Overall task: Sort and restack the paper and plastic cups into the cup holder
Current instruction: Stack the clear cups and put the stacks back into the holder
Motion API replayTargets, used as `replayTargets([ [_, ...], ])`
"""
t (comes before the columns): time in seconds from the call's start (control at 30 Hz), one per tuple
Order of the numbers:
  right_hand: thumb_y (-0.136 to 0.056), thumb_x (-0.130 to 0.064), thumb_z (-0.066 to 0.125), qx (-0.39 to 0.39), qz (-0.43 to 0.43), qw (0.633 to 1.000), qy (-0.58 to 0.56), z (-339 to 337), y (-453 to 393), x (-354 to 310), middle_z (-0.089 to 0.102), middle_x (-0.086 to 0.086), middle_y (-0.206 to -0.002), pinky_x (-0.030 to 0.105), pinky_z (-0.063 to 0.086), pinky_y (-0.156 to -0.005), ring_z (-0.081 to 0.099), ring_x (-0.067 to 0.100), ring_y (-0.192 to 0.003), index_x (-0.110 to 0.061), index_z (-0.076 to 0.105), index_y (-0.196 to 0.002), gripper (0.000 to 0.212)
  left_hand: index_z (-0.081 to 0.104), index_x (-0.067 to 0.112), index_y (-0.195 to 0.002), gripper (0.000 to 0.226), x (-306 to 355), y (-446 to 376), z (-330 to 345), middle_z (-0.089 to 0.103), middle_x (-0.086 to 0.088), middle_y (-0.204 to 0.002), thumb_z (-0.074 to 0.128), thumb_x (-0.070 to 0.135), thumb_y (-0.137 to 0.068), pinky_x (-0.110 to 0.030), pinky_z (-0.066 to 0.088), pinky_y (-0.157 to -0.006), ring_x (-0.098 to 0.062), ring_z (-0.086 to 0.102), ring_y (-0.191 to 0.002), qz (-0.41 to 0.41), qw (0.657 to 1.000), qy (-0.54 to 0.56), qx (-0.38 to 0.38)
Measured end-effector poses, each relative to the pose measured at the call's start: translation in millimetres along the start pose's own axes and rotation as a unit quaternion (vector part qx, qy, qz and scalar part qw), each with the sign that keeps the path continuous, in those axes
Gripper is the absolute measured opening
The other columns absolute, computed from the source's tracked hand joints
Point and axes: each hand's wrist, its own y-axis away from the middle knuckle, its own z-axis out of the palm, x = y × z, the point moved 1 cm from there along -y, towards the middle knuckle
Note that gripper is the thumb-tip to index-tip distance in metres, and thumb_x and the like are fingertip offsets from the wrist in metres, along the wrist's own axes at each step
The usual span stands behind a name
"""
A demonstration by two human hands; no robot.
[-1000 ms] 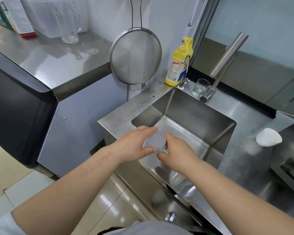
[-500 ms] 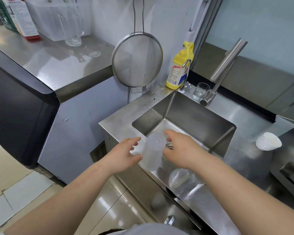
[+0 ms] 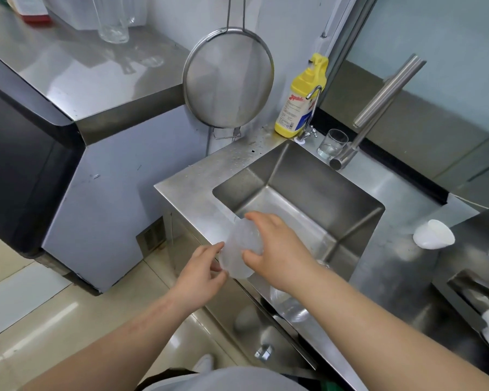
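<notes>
Plastic cup between both hands

A single head-worn wide-angle view looks forward and steeply down over the steel bench and its sink, close enough that both forearms enter from the near edge (lines bow at the frame's borders). The wall stands far, floor tiles near left.
</notes>
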Motion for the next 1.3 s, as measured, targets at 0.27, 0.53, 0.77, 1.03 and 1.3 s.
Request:
replayTargets([
  [0.27, -0.082, -0.024, 0.065, 0.014, -0.008, 1.000, -0.025, 2, 8, -1, 0.038, -0.002, -0.142, 0.014, 0.029, -0.092, 0.044, 0.014, -0.122, -0.026, 0.033, -0.142, 0.068, 0.056, 0.025, -0.129, 0.047, 3, -2, -2, 0.048, 0.005, -0.122, 0.058, 0.004, -0.087, -0.011, 0.046, -0.077, -0.011, 0.063, -0.090, -0.022, 0.998, 0.040, 0.041],
  [0.53, -0.077, -0.026, 0.067, 0.127, -0.035, 0.988, -0.078, -39, 13, 0, 0.043, -0.011, -0.133, 0.019, 0.041, -0.097, 0.042, -0.005, -0.105, -0.032, 0.042, -0.138, 0.066, 0.062, 0.026, -0.123, 0.045, 52, -22, -22, 0.054, 0.009, -0.123, 0.054, 0.000, -0.087, -0.005, 0.045, -0.073, 0.001, 0.060, -0.090, 0.028, 0.992, 0.076, 0.097],
  [0.77, -0.075, -0.027, 0.068, 0.248, -0.019, 0.967, -0.064, -116, 36, 10, 0.041, -0.017, -0.123, -0.009, 0.023, -0.084, 0.034, -0.012, -0.100, -0.035, 0.042, -0.134, 0.065, 0.055, 0.027, -0.133, 0.056, 151, -51, -26, 0.050, 0.007, -0.124, 0.062, 0.006, -0.082, -0.018, 0.049, -0.090, -0.007, 0.057, -0.109, 0.177, 0.982, 0.011, 0.068],
  [1.03, -0.074, -0.023, 0.071, 0.355, 0.007, 0.933, -0.056, -194, 95, 33, 0.045, -0.013, -0.122, -0.006, 0.025, -0.085, 0.034, -0.011, -0.102, -0.032, 0.045, -0.128, 0.061, 0.041, 0.025, -0.145, 0.074, 256, -59, 13, 0.042, 0.002, -0.135, 0.073, 0.014, -0.079, -0.016, 0.051, -0.088, -0.004, 0.053, -0.113, 0.299, 0.954, 0.009, 0.016],
  [1.3, -0.071, -0.020, 0.074, 0.458, 0.035, 0.887, -0.048, -238, 183, 59, 0.044, -0.017, -0.118, 0.025, 0.046, -0.097, 0.044, -0.004, -0.109, -0.030, 0.047, -0.128, 0.064, 0.041, 0.024, -0.145, 0.080, 345, -37, 81, 0.044, 0.004, -0.138, 0.076, 0.026, -0.073, -0.021, 0.050, -0.091, 0.010, 0.040, -0.122, 0.411, 0.911, 0.034, -0.027],
])
